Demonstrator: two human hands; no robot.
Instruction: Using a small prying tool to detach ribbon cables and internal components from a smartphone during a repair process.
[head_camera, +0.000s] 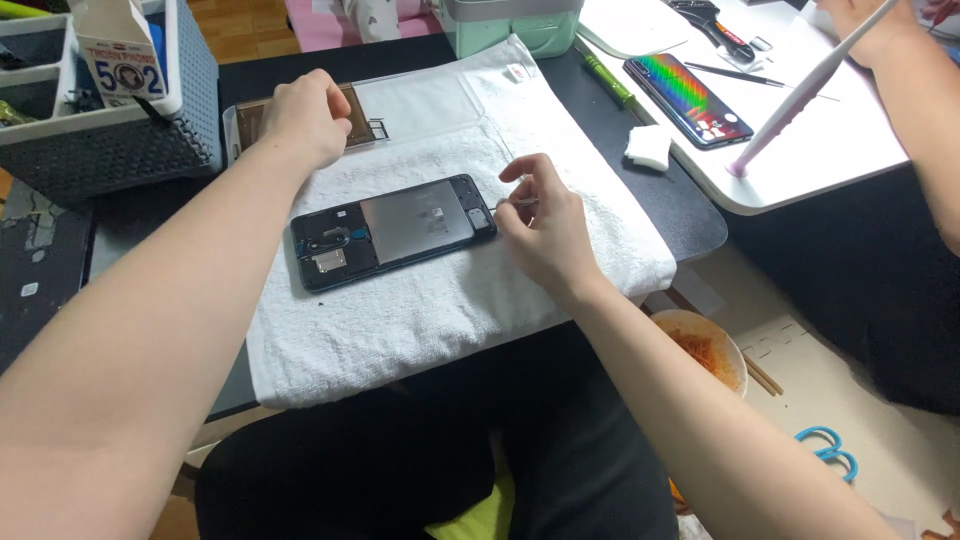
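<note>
An opened black smartphone (390, 230) with its back removed lies on a white towel (450, 300), showing a grey metal plate and inner parts. My right hand (545, 235) sits at the phone's right end, pinching a thin metal tool (522, 202) whose tip points at the phone's corner. My left hand (305, 115) rests as a loose fist farther back on a clear flat tray (420, 105) that holds a brownish panel.
A grey basket (110, 130) with a small box stands back left. A mint case (510, 22) stands behind the towel; a green screwdriver (605, 75) lies beside it. Another person's arm (920, 110), a lit phone (690, 100) and a white pad (650, 145) are on the right. On the floor are a bowl (705, 350) and blue scissors (830, 450).
</note>
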